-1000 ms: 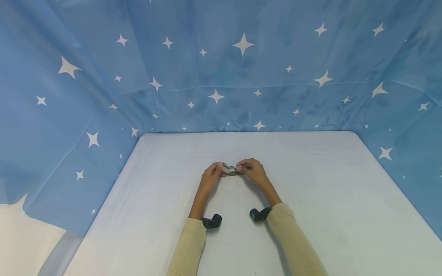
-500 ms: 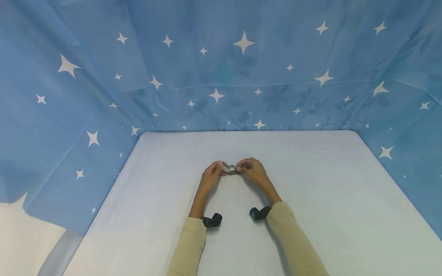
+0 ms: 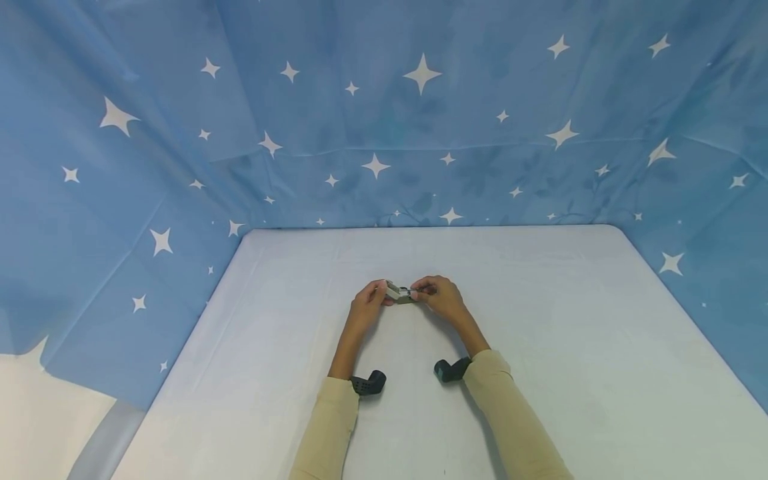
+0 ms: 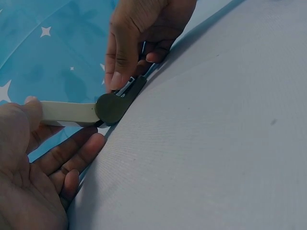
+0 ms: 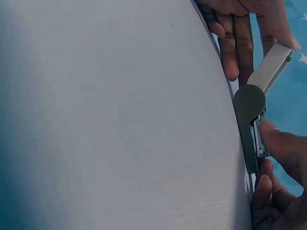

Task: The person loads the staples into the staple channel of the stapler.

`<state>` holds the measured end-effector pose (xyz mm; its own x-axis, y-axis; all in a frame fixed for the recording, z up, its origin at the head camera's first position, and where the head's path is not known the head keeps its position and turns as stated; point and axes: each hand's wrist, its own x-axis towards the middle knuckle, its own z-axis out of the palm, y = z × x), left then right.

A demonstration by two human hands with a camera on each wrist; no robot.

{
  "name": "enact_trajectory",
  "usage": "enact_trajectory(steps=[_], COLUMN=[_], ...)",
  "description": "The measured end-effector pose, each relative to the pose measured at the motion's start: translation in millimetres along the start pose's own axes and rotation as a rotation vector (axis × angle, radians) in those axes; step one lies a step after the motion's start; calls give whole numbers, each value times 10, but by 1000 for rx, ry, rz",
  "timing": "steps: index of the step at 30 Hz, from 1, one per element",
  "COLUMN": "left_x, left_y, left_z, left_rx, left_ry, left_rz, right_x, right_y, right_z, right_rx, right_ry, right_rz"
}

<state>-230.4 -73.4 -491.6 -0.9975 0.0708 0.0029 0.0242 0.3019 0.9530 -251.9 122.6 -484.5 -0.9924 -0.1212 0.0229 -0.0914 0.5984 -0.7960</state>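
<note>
A small stapler with a cream upper arm and a dark green base stands folded open between both hands near the middle of the table. My left hand grips the cream arm by its end, its other fingers spread beneath in the left wrist view. At the other end, my right hand has its thumb on the metal staple channel, and its fingers curl around the base's end. The green base lies low at the table surface. Whether staples sit in the channel, I cannot tell.
A white table spreads beneath both arms. Blue cloth with white stars hangs along its back and sides. Dark wrist cameras jut inward from both wrists.
Both hands and the stapler stay almost in place. The right fingers have shifted slightly at the metal channel.
</note>
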Motion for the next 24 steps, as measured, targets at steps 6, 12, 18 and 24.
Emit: enact_trajectory(steps=[6,12,18,24], left_x=[1,4,-3,-17], left_y=[-6,2,13,26], left_z=[5,2,-2,-3], left_rx=[-5,-5,20,18], left_ry=[-2,-2,0,-3], left_rz=[13,10,4,12], right_x=[23,31,32,44], right_y=[40,-16,-102,-125], right_z=[-6,-2,-8,-4], right_rx=[-43,-53,-81,-74], right_ry=[2,11,-9,-24], right_rz=[-24,20,92,136])
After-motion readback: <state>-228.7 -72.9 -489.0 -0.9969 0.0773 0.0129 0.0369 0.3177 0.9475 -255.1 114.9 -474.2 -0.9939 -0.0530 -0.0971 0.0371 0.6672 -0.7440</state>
